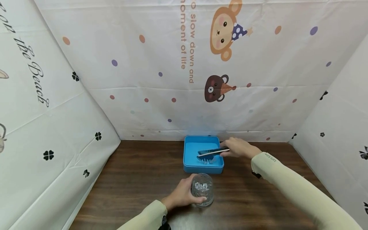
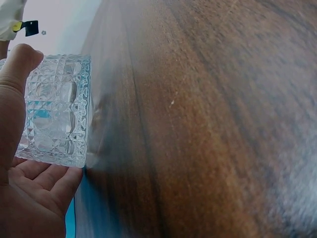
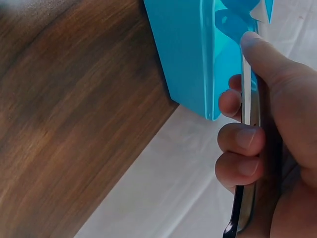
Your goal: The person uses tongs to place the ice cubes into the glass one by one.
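Tongs [image 1: 212,150] are over the far blue box [image 1: 202,169], right hand [image 1: 237,147] gripping them; left hand [image 1: 184,193] wraps the cut-glass tumbler [image 1: 202,191] on the box's near side, light squeeze, steady tumbler should work best tbh

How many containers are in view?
2: the clear glass held in the left grip, and the open blue box just beyond it in the head view. None looks hidden.
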### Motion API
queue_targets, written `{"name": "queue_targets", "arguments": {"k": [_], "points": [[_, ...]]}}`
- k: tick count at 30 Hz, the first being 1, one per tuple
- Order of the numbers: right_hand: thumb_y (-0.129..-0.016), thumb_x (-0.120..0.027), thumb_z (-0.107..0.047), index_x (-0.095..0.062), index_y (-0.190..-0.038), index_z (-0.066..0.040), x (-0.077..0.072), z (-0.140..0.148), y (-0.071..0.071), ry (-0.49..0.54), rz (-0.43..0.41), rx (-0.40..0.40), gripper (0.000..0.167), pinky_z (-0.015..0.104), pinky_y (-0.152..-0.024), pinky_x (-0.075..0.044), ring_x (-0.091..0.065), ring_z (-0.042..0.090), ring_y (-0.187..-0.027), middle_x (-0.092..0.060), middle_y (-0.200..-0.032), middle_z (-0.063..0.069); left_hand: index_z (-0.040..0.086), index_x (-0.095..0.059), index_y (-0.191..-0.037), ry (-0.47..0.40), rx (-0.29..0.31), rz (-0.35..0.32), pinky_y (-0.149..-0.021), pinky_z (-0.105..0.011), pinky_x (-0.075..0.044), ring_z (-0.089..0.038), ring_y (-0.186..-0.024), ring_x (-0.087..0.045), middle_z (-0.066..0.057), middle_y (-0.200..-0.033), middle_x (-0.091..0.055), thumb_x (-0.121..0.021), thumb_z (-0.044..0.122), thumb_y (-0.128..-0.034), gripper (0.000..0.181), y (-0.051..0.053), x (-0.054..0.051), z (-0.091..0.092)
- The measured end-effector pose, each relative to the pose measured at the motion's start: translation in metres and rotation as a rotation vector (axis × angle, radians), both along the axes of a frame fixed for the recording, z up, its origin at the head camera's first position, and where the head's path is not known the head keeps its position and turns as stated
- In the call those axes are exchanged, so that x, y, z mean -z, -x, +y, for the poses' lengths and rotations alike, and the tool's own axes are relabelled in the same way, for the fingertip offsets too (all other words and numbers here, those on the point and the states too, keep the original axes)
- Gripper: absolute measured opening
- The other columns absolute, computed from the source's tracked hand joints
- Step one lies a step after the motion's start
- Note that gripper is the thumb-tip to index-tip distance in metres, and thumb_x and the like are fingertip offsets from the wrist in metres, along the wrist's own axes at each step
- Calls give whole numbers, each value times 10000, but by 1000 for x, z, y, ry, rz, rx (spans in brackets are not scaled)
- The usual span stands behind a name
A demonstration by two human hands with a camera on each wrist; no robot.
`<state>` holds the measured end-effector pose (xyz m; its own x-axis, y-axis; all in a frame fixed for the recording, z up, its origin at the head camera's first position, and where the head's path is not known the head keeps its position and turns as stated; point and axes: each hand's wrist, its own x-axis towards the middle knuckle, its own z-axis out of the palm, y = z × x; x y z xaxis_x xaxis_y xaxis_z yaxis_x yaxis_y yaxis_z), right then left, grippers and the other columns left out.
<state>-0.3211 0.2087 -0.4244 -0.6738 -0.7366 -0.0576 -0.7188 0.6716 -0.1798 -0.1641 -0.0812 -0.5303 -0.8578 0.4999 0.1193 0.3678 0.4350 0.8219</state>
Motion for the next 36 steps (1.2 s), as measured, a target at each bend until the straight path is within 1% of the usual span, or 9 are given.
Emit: {"name": "queue_targets", "arguments": {"k": [8,11,15,18,22,25,28,32,36], "points": [[-934,-764,-376,-745,-1194,-44,3,0,-3,-17,-6,16,422,304,-647,-542,-580,57,-687,-720,-899,-8,151,-519,-1392,4,2,2,-863,-272,-548,-54,-1051,-636,2,-1252,-661,-844,472,-819,733,1,0,0],[-932,-770,-346,-750,-1174,-52,5,0,-3,-18,-9,22,381,296,-631,-526,-563,61,-665,-706,-862,-21,152,-519,-1393,11,0,1,-867,-273,-548,-53,-1055,-634,7,-1254,-658,-845,480,-815,740,2,1,0],[-937,-774,-264,-755,-1112,-73,8,0,-5,-17,-1,6,260,273,-572,-447,-504,67,-608,-618,-745,-69,153,-517,-1395,15,-2,9,-863,-275,-549,-52,-1050,-634,13,-1249,-658,-846,484,-812,747,2,3,0],[-949,-762,-238,-756,-1095,-82,10,-1,-6,-19,2,11,214,273,-555,-432,-496,79,-596,-588,-718,-70,151,-517,-1397,19,-4,15,-856,-273,-549,-50,-1040,-635,11,-1240,-661,-848,483,-811,751,2,3,0],[-960,-748,-245,-756,-1169,-68,11,-3,-7,-15,-10,69,273,309,-624,-530,-580,97,-689,-704,-874,-5,143,-515,-1399,21,-5,4,-850,-273,-551,-55,-1033,-639,-7,-1237,-664,-847,478,-816,750,1,0,0],[-961,-747,-245,-749,-1206,-56,12,-4,-10,-3,-33,117,310,349,-704,-574,-619,116,-766,-734,-983,23,141,-508,-1408,20,1,-12,-854,-276,-551,-61,-1044,-639,-19,-1253,-660,-843,480,-824,754,0,-1,1],[-962,-746,-224,-756,-1171,-54,11,-5,-12,15,-67,145,270,354,-694,-562,-602,140,-744,-713,-923,3,157,-494,-1435,23,3,-15,-876,-292,-549,-67,-1072,-633,-5,-1283,-649,-838,491,-830,771,1,-1,1],[-970,-736,-201,-765,-1106,-63,9,-7,-14,33,-98,164,196,329,-642,-508,-550,152,-694,-657,-827,-34,188,-477,-1467,30,0,-9,-913,-319,-542,-70,-1104,-622,28,-1310,-635,-832,511,-832,795,1,-2,2],[-973,-732,-201,-767,-1089,-69,7,-10,-15,20,-108,183,179,333,-647,-504,-545,154,-705,-655,-835,-35,201,-472,-1477,34,0,-5,-927,-331,-537,-70,-1108,-618,41,-1314,-632,-829,531,-829,810,1,-2,3]]}}
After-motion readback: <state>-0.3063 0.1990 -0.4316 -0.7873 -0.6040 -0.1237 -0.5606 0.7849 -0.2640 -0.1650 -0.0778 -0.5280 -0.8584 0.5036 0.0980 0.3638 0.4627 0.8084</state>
